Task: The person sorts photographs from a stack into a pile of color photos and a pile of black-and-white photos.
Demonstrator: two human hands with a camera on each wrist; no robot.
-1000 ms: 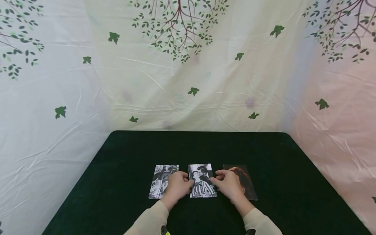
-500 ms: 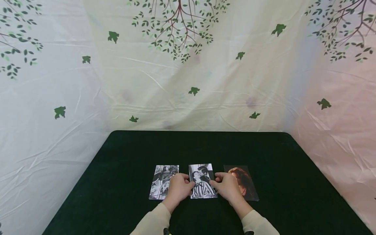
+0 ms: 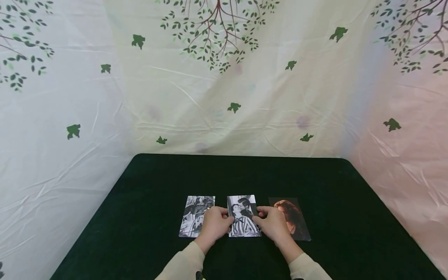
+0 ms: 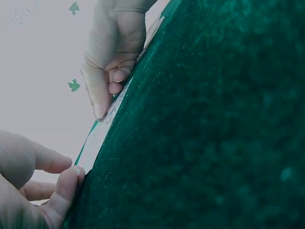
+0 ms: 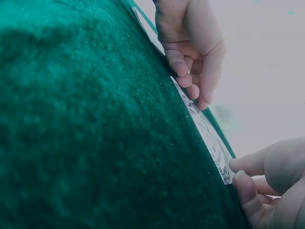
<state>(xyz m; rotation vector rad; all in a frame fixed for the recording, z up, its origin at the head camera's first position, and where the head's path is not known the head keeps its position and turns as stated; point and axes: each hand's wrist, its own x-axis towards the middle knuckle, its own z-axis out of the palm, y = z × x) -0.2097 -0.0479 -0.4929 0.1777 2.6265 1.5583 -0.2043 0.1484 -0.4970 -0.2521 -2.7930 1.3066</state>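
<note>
The middle black-and-white photo (image 3: pixel 242 217), a couple in an embrace, lies flat on the dark green table. My left hand (image 3: pixel 215 223) pinches its left edge with thumb and fingertips. At the opposite edge, the thumb and index finger of my right hand (image 3: pixel 271 224) take hold of the photo. Up close in the left wrist view, the left hand (image 4: pixel 40 179) has its thumb on the photo's edge; the right wrist view shows the right hand (image 5: pixel 271 183) likewise. Partly behind my left hand is another black-and-white photo (image 3: pixel 190 219). A dark colour photo (image 3: pixel 297 219) is partly covered by my right hand.
The dark green velvety cloth (image 3: pixel 147 186) covers a table with rounded far corners. Pale fabric (image 3: pixel 196 93) printed with branches and green birds hangs behind it and along both sides.
Both hands have shifted slightly nearer the middle photo's edges. The whole view has drifted a little, and the three photos keep their places on the table.
</note>
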